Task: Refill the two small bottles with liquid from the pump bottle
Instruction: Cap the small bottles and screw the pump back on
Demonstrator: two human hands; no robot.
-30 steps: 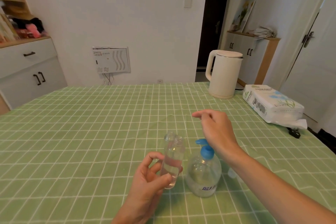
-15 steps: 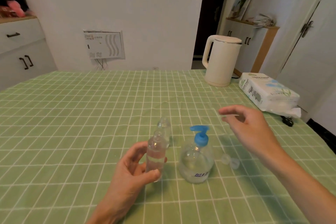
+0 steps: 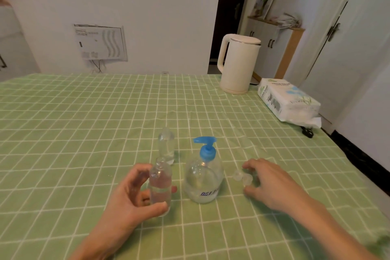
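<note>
The left hand is closed round a small bottle, thumb across the front near its base and fingers wrapped behind. The bottle is upright with its neck clear above the grip. That hold probably keeps the opening level and free for the spout. It is part full of clear liquid, and whether its base rests on the green checked tablecloth or hangs just above it cannot be told. Just to the right of that grip stands the pump bottle, its blue spout turned back toward the held bottle, so it is placed well for dispensing. Just beyond the grip, farther from the person, the second small bottle stands on its own. The right hand lies on the far side of the pump bottle from the grip. Its fingers and thumb curve round two clear caps on the cloth, and whether it pinches one or only brackets them cannot be told. Far off to the right stand a kettle and a pack of tissues.
</note>
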